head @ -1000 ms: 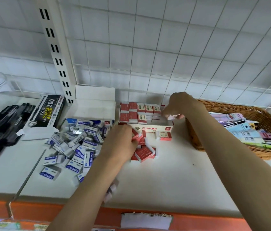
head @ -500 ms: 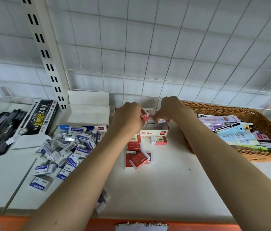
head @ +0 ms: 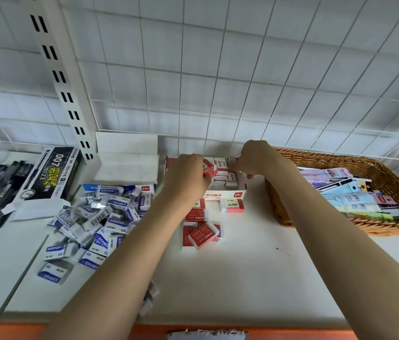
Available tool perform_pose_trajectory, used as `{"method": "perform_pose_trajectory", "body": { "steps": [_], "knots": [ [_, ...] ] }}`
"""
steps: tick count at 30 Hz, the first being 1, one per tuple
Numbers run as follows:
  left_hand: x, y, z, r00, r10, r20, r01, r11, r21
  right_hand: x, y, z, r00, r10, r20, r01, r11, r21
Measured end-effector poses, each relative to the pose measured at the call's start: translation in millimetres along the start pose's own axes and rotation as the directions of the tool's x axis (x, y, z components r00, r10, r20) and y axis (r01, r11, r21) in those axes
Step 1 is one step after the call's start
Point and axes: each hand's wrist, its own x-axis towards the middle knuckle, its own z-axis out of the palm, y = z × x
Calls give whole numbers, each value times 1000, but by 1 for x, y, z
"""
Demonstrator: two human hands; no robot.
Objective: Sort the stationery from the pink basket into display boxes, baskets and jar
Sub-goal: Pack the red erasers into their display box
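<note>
A red eraser (head: pixel 208 167) is gripped by the left hand (head: pixel 186 176) over the red-and-white display box (head: pixel 225 194) at the shelf's back, while a small white eraser (head: pixel 232 158) is pinched by the right hand (head: pixel 254 157), with loose red erasers (head: pixel 202 233) lying just before the box.

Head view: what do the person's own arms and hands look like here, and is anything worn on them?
Two bare forearms rise from the bottom edge. No sleeve, glove, watch, bracelet or ring shows on the left hand or the right hand, nor on either forearm as far as the frame reaches. The fingertips are mostly hidden, so the nails cannot be judged. The upper arms lie outside the picture.
</note>
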Motion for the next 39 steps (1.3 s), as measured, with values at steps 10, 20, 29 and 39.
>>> {"method": "perform_pose_trajectory", "body": {
  "steps": [10,20,29,39],
  "knots": [
    [-3,-2,-1,1000,9,-26,-11,997,-74,-6,-7,4,999,-25,-30,25,1000,4],
    [-3,-3,1,1000,1,-18,-3,994,-111,-13,6,15,969,5,-248,41,983,178],
    [-3,-5,2,999,11,-40,-15,996,-93,-20,1,23,984,-110,-138,110,994,-12],
    [-3,-8,6,999,25,-45,-29,995,-95,-21,14,16,966,-245,-82,218,944,-250]
  ]
}}
